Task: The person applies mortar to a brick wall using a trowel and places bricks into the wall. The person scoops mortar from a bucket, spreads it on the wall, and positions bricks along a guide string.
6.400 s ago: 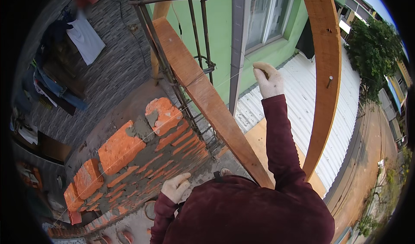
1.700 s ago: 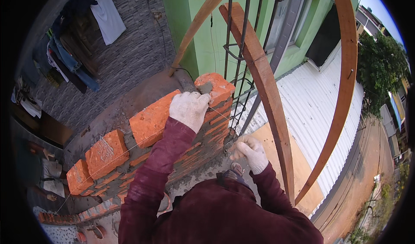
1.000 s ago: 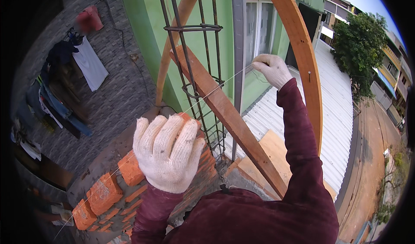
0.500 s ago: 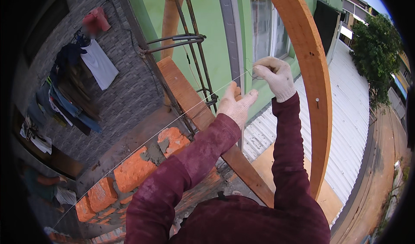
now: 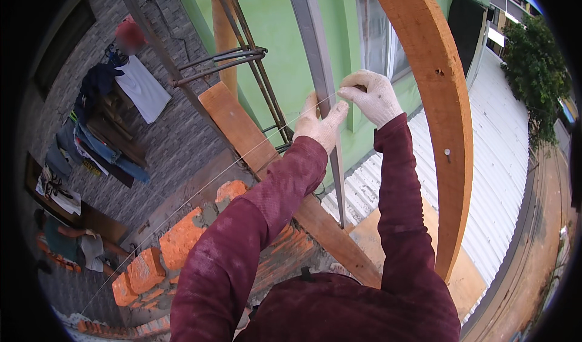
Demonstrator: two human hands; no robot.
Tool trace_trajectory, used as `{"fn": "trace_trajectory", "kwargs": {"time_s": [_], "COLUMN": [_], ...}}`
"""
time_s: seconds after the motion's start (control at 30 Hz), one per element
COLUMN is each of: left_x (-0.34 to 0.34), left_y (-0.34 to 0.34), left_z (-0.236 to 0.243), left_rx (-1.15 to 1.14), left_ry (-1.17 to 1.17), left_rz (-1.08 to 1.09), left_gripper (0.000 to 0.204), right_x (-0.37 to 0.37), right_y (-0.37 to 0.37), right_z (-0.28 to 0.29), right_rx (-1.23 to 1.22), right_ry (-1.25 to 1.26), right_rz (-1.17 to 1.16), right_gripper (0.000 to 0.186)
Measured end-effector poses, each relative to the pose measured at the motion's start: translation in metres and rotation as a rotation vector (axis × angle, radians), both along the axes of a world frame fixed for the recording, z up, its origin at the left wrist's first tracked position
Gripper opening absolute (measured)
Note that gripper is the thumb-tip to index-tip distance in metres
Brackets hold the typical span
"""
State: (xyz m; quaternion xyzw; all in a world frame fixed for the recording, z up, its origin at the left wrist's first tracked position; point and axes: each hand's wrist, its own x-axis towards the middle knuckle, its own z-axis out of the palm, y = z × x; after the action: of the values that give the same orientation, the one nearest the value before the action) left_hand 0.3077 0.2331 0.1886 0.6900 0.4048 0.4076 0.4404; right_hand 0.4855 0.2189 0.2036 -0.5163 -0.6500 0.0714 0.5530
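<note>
My left hand [image 5: 318, 124], in a white knit glove, is raised in front of the grey metal post [image 5: 304, 17], thumb and fingers apart beside a thin taut string [image 5: 230, 166]. Just to its right, my right hand [image 5: 370, 96], also gloved, pinches the string with thumb and forefinger. The string runs down to the lower left over the brick wall [image 5: 179, 239], whose top bricks sit in grey mortar. Behind my left arm a wooden plank [image 5: 236, 124] crosses diagonally, next to a tied rebar cage [image 5: 245, 54].
A curved timber [image 5: 445, 130] stands at the right above a white corrugated roof [image 5: 497, 142] and plywood sheet [image 5: 461, 269]. A green wall [image 5: 267, 20] with a window is ahead. Clothes [image 5: 103, 117] hang at left, where another person [image 5: 66, 236] works below. A street [image 5: 539, 208] lies far right.
My left hand has risen from the bricks toward my right hand at the post. In the last half second both hands moved slightly up and left, still close to the string.
</note>
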Motion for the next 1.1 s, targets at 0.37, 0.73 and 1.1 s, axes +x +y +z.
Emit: {"fn": "trace_trajectory", "kwargs": {"time_s": [0.37, 0.73, 1.1], "left_x": [0.009, 0.014, 0.019], "left_y": [0.01, 0.01, 0.013], "left_z": [0.002, -0.003, -0.014], "left_rx": [0.105, 0.051, 0.065], "left_ry": [-0.098, -0.117, -0.212], "left_rz": [0.082, 0.153, 0.168], "left_gripper": [0.054, 0.059, 0.053], "right_x": [0.001, 0.003, 0.01], "right_y": [0.01, 0.013, 0.028], "right_z": [-0.006, -0.003, 0.002], "right_rx": [0.045, -0.016, -0.082], "right_ry": [0.035, 0.082, 0.056], "right_rz": [0.046, 0.075, 0.188], "right_gripper": [0.019, 0.018, 0.023]}}
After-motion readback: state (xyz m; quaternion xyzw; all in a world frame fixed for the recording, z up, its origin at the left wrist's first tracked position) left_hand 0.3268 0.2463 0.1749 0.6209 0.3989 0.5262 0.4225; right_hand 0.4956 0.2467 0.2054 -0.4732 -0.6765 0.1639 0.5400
